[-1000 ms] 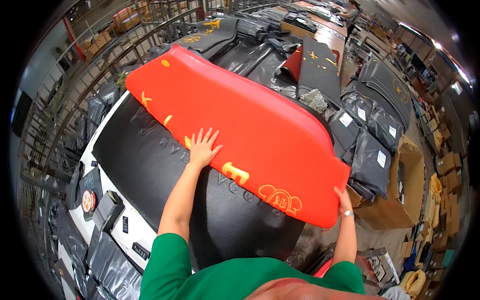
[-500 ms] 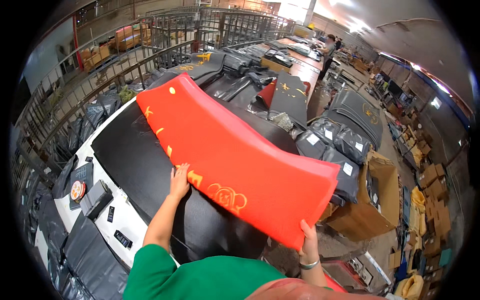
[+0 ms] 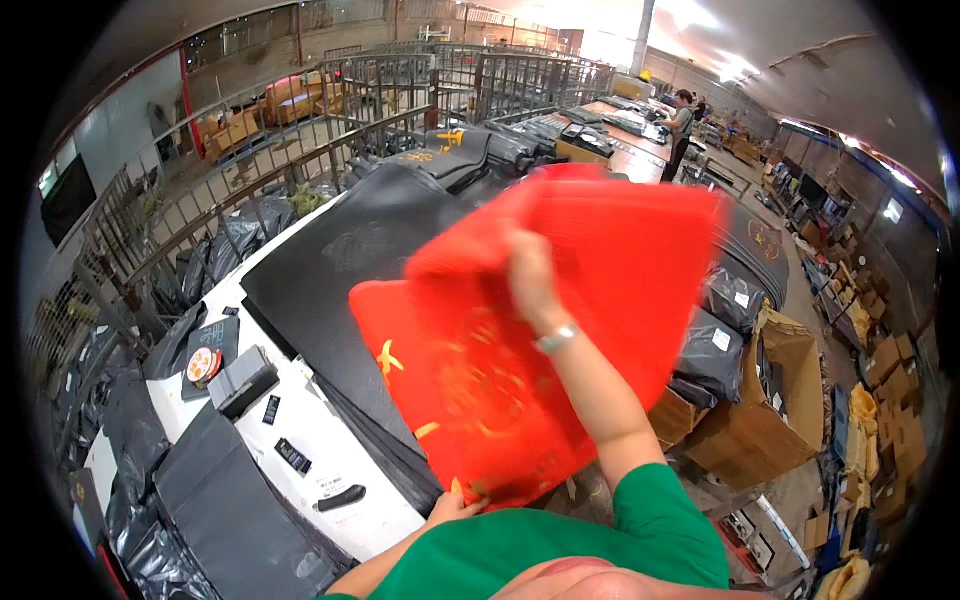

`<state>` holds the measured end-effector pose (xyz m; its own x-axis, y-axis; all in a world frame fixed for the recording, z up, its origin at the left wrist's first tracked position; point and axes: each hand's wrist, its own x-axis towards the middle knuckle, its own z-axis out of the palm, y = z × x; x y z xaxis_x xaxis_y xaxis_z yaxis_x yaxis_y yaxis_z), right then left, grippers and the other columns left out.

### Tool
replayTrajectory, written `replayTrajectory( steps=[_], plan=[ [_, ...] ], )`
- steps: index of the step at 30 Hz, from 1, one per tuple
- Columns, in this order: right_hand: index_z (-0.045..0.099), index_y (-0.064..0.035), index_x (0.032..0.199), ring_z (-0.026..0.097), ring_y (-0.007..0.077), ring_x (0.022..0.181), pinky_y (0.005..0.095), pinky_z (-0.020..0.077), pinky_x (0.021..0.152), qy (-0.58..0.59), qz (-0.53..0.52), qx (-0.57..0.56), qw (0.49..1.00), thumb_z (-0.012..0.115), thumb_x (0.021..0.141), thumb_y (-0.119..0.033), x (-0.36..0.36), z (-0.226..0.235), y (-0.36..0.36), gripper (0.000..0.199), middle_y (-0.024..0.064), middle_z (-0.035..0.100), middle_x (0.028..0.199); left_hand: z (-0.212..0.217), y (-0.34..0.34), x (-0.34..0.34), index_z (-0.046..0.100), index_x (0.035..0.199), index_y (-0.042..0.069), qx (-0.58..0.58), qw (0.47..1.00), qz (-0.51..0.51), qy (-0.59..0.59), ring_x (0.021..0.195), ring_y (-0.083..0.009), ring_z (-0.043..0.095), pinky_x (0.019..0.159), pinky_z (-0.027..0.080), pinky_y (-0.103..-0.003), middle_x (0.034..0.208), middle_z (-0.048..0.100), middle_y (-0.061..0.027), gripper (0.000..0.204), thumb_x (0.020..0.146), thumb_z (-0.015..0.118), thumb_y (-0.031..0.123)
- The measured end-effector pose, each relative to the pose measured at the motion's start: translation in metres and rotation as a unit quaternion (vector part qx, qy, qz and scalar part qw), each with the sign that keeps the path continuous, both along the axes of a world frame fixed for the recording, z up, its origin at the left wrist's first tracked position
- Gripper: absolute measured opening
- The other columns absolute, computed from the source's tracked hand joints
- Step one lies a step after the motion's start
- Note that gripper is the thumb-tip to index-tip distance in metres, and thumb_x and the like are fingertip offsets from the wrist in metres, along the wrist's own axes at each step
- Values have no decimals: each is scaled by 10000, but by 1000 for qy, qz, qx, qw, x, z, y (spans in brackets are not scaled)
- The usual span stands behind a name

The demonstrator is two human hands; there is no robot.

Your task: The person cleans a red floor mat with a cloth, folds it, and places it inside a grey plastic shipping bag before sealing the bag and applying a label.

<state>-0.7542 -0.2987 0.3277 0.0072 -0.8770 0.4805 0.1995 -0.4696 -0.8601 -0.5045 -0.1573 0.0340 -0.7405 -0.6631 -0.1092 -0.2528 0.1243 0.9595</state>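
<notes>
On red mat, blurred fingers

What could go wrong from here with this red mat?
The red mat is bent over at the blurred right hand, so it might slip or spring back. The left hand holds its near edge, and a leftward swing could knock the black curved object on the white surface. The black mats beneath might shift if dragged.
</notes>
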Motion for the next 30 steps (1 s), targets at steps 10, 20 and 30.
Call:
replayTrajectory(
  steps=[10,20,30],
  plan=[
    [578,-45,938,598,108,706,236,489,638,-105,-141,370,912,466,933,-248,-30,-246,191,232,33,620,805,7,-28,15,570,883,33,334,934,95,82,486,-124,530,428,417,-252,623,566,-39,408,872,524,438],
    [366,-65,1289,487,234,1118,418,428,908,-332,-135,396,846,579,872,-201,47,-312,244,488,91,462,1262,135,-206,-44,586,915,60,-387,911,103,-92,795,-283,605,676,477,-377,875,620,-127,216,814,546,246],
    [509,-3,1145,583,134,928,279,472,793,-146,-275,167,936,459,924,-319,-56,-86,192,389,83,584,1105,33,-88,-78,453,1262,60,114,980,-162,2,1032,-207,538,865,461,-358,1103,569,-96,434,900,495,296]
  ],
)
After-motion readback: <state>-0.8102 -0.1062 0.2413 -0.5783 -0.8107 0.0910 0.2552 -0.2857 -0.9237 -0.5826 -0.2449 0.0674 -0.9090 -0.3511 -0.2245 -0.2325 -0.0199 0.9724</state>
